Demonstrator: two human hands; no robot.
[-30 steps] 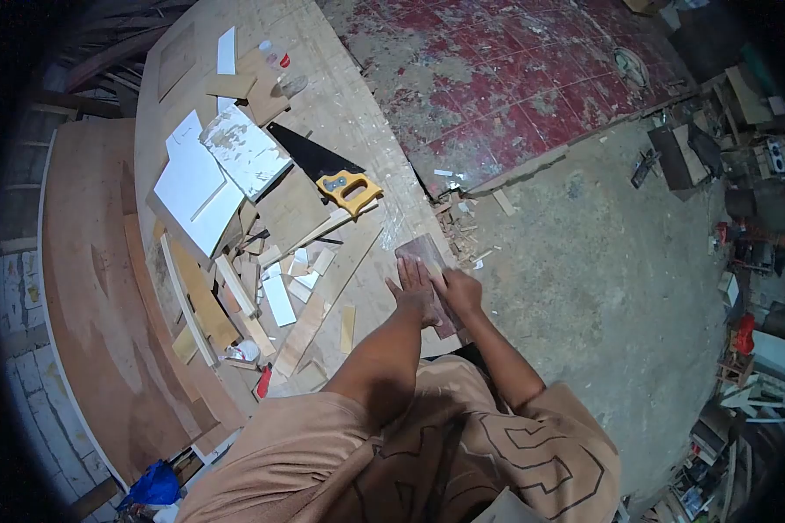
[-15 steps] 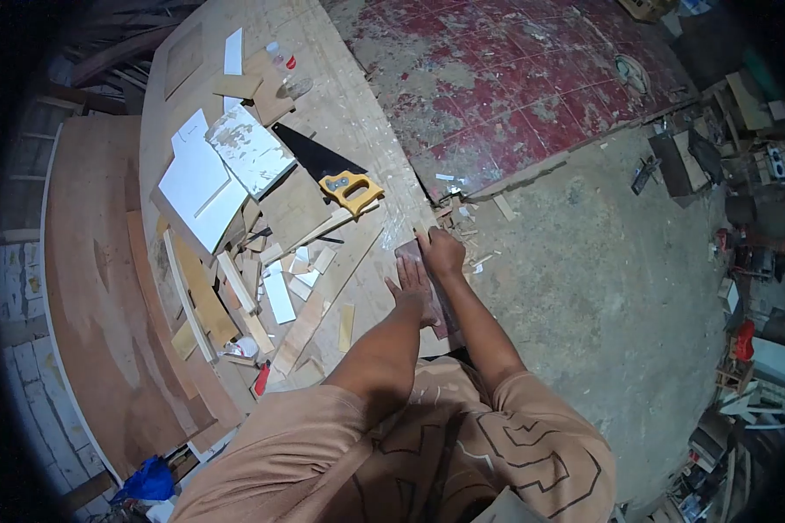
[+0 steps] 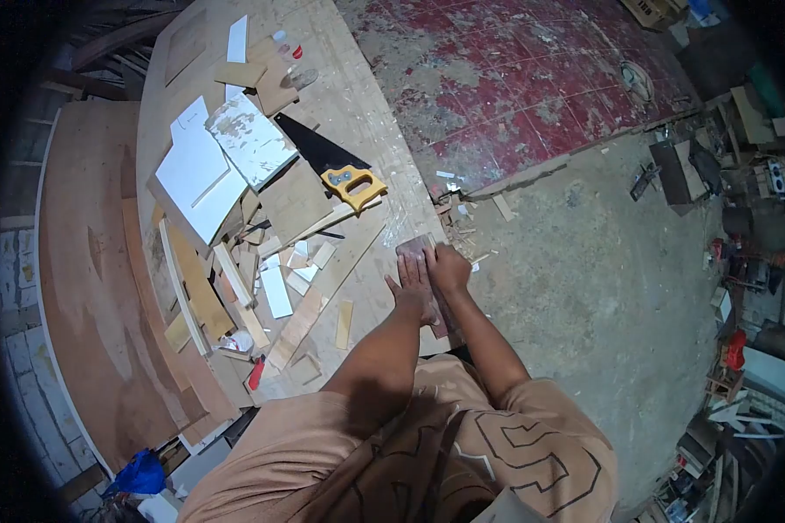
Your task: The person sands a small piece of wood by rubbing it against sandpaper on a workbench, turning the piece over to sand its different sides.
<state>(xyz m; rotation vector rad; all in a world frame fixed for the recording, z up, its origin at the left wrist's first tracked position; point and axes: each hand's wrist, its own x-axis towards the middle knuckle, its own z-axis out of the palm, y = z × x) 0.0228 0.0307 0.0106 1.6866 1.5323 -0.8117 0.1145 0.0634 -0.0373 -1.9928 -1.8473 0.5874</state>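
Note:
A dark reddish-brown strip of board (image 3: 415, 243) lies along the right edge of the workbench, close to my body. My left hand (image 3: 416, 286) presses flat on it, fingers stretched out toward its far end. Against the board's right side, near the bench edge, my right hand (image 3: 450, 268) is closed, knuckles up. Whatever sits inside its fingers is hidden. Beyond both hands rests a handsaw (image 3: 340, 174) with a black blade and a yellow handle.
Wood and white offcuts (image 3: 276, 292) litter the bench's left half. White sheets (image 3: 202, 179) and a paint-flaked block (image 3: 251, 141) lie farther back. A curved plywood panel (image 3: 83, 279) stands left. Concrete floor (image 3: 576, 261) lies right, with red tiles (image 3: 506, 96) beyond.
My right hand has slid slightly toward my body along the board's right side. The left hand stays flat on the board. The view has shifted a little.

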